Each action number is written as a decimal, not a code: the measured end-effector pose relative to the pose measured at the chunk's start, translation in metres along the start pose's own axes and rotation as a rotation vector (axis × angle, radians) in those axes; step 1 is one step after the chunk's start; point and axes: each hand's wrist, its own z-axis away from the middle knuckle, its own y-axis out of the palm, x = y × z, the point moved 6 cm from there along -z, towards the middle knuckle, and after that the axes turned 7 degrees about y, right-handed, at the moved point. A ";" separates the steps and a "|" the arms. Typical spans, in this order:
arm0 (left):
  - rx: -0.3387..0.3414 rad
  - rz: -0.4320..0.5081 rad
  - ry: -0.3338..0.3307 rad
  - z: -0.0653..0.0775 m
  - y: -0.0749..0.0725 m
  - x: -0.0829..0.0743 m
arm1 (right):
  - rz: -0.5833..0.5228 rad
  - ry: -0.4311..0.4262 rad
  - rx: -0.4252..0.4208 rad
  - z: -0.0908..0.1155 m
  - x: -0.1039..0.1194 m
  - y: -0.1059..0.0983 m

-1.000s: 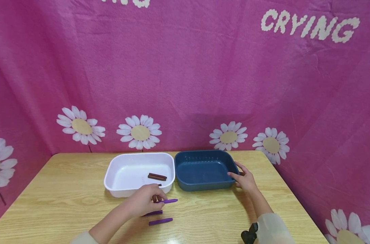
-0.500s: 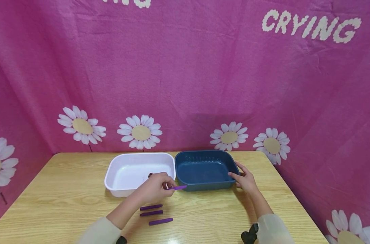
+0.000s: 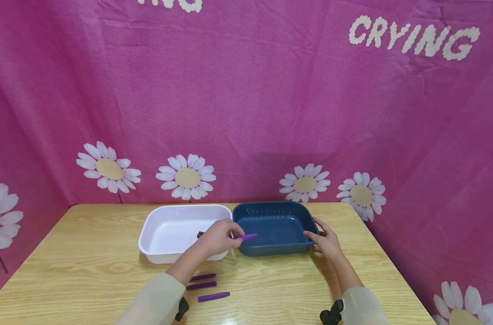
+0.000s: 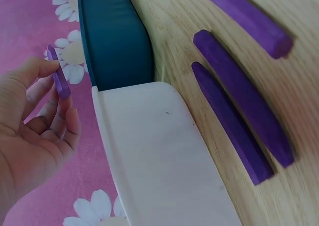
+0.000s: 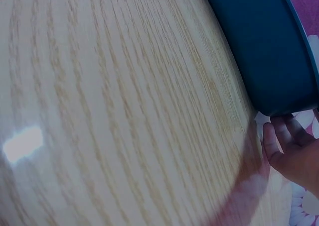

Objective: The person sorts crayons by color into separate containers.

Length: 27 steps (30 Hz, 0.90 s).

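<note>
Your left hand (image 3: pixel 222 237) pinches a purple stick (image 3: pixel 249 236) between the thumb and the fingers, and this stick is above the near left part of the dark blue tray (image 3: pixel 278 249). Its long axis runs from left to right, rising slightly, and the tapered end points to the right, away from your palm. Your right hand (image 3: pixel 326 240) holds the right end of that tray, with the thumb over the rim and the fingers on the outer wall. Just to the left, next to the blue tray, stands the white tray (image 3: pixel 161 258); your left hand stands in front of its right part and hides most of the brown sticks (image 3: pixel 200 234) inside. Closer to you, three purple crayons (image 3: pixel 214 296) lie on the wooden table (image 3: pixel 287 289), roughly parallel, also left to right; your left sleeve (image 3: pixel 157 298) comes near their left ends. Behind the table hangs a pink curtain (image 3: pixel 246 90) with white daisies (image 3: pixel 187 177). On its upper right you can read the word "CRYING" (image 3: pixel 414 37) in white letters; another word, at the top, is cut by the edge.
</note>
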 end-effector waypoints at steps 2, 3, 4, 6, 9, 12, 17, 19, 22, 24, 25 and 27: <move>0.009 0.003 -0.028 -0.004 0.003 0.002 | -0.010 -0.002 -0.004 0.000 -0.001 0.000; 0.012 0.005 -0.040 -0.006 0.004 0.003 | -0.019 -0.003 -0.004 -0.001 -0.001 -0.001; 0.014 0.004 -0.041 -0.008 0.005 0.004 | -0.025 -0.005 -0.006 -0.001 -0.001 -0.001; 0.015 0.009 -0.048 -0.012 0.007 0.005 | -0.041 -0.009 -0.007 -0.001 -0.001 -0.001; 0.017 0.012 -0.035 -0.018 0.011 0.004 | -0.056 -0.012 -0.009 -0.001 -0.002 -0.001; 0.016 0.010 -0.020 -0.024 0.015 0.003 | -0.060 -0.010 -0.007 -0.001 -0.002 -0.001; 0.006 0.024 -0.036 -0.032 0.023 0.002 | -0.055 -0.005 -0.009 0.000 -0.002 -0.001; 0.011 0.029 -0.053 -0.034 0.027 0.002 | -0.054 -0.004 -0.014 0.000 -0.002 0.000; 0.022 0.021 -0.063 -0.035 0.031 0.001 | -0.045 -0.005 -0.014 0.000 -0.002 0.000; 0.026 0.008 -0.057 -0.036 0.034 0.000 | -0.045 -0.004 -0.014 0.000 -0.001 0.001; 0.028 -0.002 -0.050 -0.037 0.035 0.000 | -0.047 -0.001 -0.013 0.000 -0.001 0.000; 0.033 -0.016 -0.036 -0.039 0.038 -0.001 | -0.044 -0.001 -0.012 0.000 -0.001 0.000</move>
